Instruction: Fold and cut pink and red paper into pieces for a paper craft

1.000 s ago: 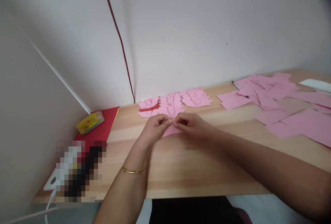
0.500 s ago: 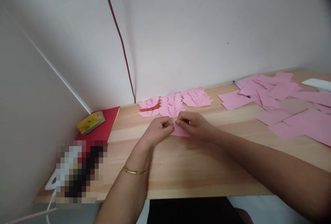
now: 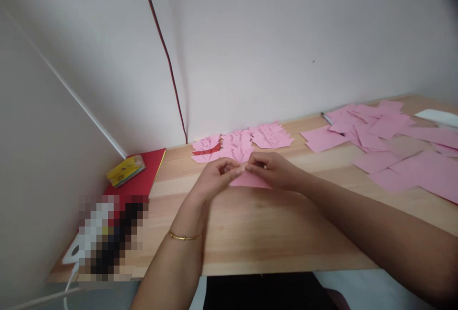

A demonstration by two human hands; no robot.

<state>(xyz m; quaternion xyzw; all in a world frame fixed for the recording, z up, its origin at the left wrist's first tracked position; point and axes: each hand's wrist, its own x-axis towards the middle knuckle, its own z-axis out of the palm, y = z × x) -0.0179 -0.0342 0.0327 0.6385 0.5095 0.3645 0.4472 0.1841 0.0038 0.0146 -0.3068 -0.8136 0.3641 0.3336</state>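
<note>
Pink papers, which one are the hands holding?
The pink sheet pinched by the left hand and right hand; neither holds the other pink papers lying on the wooden table.

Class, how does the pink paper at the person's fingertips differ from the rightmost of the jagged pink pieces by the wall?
The pink paper is pinched by the left hand and right hand; the jagged piece is untouched. The paper's near edge looks straight, while the piece has spiky points along its far edge. The paper is nearer the person; the piece lies close to the wall. Both are pink.
</note>
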